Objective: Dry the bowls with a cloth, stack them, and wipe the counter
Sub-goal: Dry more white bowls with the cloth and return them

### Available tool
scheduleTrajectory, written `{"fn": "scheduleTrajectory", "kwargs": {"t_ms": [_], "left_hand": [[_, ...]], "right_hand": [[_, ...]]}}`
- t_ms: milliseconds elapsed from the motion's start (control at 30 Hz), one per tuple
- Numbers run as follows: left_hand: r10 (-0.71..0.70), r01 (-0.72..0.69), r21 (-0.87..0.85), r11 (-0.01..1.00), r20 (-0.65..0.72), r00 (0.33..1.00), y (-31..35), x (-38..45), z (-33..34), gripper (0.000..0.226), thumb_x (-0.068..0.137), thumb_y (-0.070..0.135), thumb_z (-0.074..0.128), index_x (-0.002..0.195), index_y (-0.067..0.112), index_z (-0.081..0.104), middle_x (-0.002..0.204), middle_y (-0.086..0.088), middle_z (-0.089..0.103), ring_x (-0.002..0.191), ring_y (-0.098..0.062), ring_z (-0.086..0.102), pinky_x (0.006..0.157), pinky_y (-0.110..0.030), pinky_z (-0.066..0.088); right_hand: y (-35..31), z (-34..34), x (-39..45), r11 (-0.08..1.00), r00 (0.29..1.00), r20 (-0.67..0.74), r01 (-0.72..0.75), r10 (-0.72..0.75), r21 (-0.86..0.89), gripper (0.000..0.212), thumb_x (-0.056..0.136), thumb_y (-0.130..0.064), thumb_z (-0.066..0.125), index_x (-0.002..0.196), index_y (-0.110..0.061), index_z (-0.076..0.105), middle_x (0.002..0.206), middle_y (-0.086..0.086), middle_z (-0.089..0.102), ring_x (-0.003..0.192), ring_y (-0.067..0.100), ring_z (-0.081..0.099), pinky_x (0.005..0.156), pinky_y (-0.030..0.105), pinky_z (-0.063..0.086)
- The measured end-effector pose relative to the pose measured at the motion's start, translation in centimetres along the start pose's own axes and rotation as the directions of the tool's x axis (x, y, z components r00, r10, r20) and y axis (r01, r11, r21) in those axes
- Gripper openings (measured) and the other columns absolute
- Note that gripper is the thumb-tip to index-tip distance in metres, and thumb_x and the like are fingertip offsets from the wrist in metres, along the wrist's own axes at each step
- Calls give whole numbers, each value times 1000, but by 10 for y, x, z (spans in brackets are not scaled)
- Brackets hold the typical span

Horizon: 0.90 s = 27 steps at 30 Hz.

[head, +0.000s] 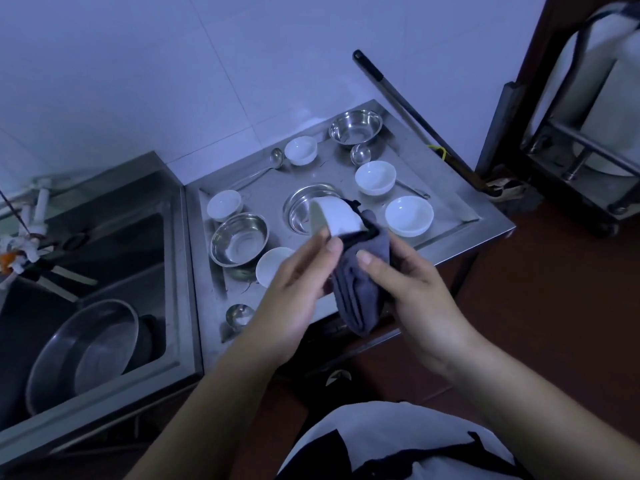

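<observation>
The white bowl (334, 216) is held up in the air, tipped on edge with its opening turned leftward, away from the right hand, and its rim standing roughly upright. It sits at the fingertips of both hands, just beyond them and above the worktop (450, 216). The left hand (298, 282) pinches the near rim, thumb on top. The right hand (412, 282) grips the grey cloth (360, 285) with thumb pressed on it, bunching it against the bowl's underside on that hand's side; the loose end hangs down between the wrists. Both forearms reach forward and converge. I judge the drying of this bowl underway, so the next turn depends on the left hand rotating the rim against the cloth. Other bowls lie unstacked beyond.
</observation>
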State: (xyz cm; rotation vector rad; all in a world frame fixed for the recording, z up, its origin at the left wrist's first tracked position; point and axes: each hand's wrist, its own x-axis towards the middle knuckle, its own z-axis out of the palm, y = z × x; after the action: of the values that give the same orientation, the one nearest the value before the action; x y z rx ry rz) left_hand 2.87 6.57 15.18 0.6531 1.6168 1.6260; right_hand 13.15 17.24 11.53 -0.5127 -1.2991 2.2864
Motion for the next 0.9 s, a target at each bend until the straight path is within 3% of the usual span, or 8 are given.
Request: {"fn": "scheduleTrajectory", "kwargs": {"t_ms": [100,200,333,400,467,567,767,900], "left_hand": [[16,-23,92,995,71,997,-8,-12,7,28,94,38,56,122,35,63,117,23,72,116,4,64,95,-15,50],[26,-26,1,1000,56,998,-14,-15,4,26,103,40,55,120,31,73,126,4,72,123,-14,64,100,-25,51],[-13,4,-169,986,-50,999,-9,-6,-13,28,92,30,56,109,28,79,117,-7,75,106,-21,72,85,-34,58],[-23,12,-212,977,-50,998,-3,-1,-28,32,90,22,60,118,20,74,119,-13,73,107,-27,71,88,-42,59],[-11,6,-214,977,-23,1000,0,5,-44,42,91,14,59,133,17,64,125,-15,71,112,-30,68,92,-43,58],[-5,7,-235,972,10,1000,6,18,-68,46,92,13,59,138,15,60,127,-14,70,112,-29,69,87,-39,59],[-138,154,-372,915,69,988,5,55,-114,30,88,21,56,104,27,81,114,-2,75,99,-19,74,75,-35,61],[-231,262,-478,838,123,965,-8,86,-148,28,90,21,54,99,24,81,114,-1,74,100,-17,73,74,-34,61]], "right_hand": [[-5,0,1,988,993,-51,-103,110,118,38,87,-25,65,118,-2,69,113,18,74,108,28,70,96,38,56],[0,0,-1,999,999,-38,-26,27,19,34,88,-20,67,118,-4,69,113,16,74,110,28,70,97,36,55],[20,-1,2,974,990,47,136,-129,-179,68,80,-10,73,144,-10,51,130,0,69,124,14,62,99,23,50],[30,0,5,939,980,76,199,-185,-279,81,77,-11,80,149,-17,44,139,-9,62,132,9,55,105,22,45],[36,0,11,879,967,126,255,-223,-404,83,77,-17,83,149,-27,41,144,-18,56,134,3,50,108,22,42],[38,4,23,701,935,160,344,-315,-625,86,76,-23,83,150,-33,40,141,-32,52,117,-15,54,96,9,41],[46,8,55,411,851,196,421,-487,-809,59,76,0,77,132,-10,60,128,-10,63,116,-10,58,98,12,43],[49,6,73,319,861,29,219,-508,-922,46,74,4,84,116,-10,73,109,-4,67,102,-11,57,90,8,40]]}}
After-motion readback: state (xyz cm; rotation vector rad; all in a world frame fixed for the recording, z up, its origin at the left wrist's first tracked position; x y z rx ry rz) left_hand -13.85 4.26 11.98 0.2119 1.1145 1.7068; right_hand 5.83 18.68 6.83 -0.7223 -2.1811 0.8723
